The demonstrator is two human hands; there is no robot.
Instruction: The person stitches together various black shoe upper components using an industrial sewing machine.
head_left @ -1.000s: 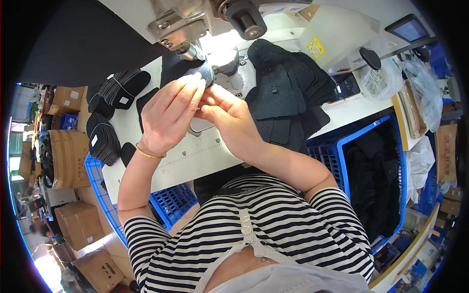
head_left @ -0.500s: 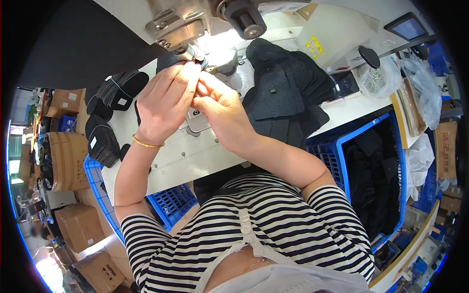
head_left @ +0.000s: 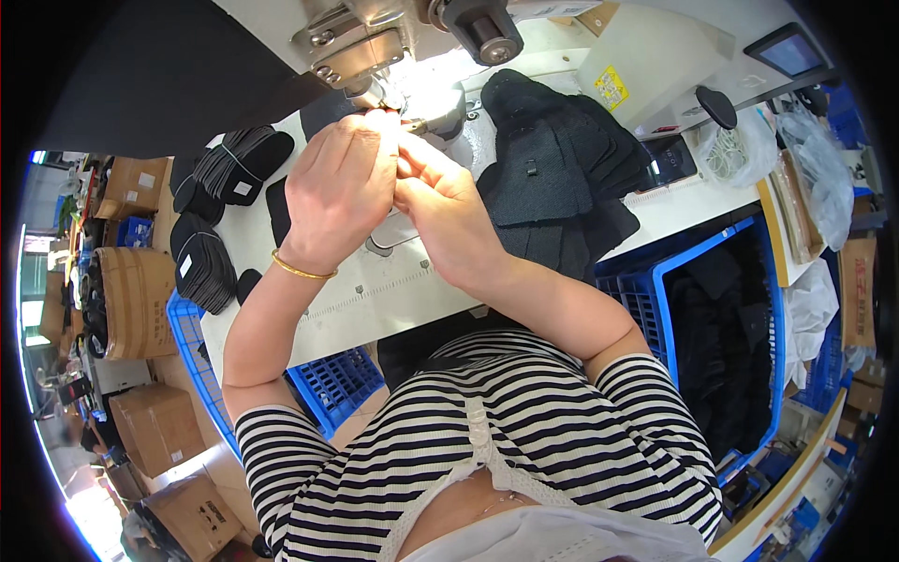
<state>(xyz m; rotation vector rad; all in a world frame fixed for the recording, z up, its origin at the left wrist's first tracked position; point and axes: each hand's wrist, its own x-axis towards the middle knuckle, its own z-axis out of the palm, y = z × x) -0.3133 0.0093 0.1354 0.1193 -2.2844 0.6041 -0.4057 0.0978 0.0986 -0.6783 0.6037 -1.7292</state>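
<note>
Holding left hand (head_left: 339, 183) and right hand (head_left: 448, 208) curled together near the sewing machine (head_left: 361, 61), being unable to tell any grasp; seeing black fabric (head_left: 322, 110) just on the left hand's far side.

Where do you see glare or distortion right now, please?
Head view: white glare washes out detail beside the machine, beyond the left hand and right hand; head view: the right crate looks bowed, its dark contents showing little detail.
</note>
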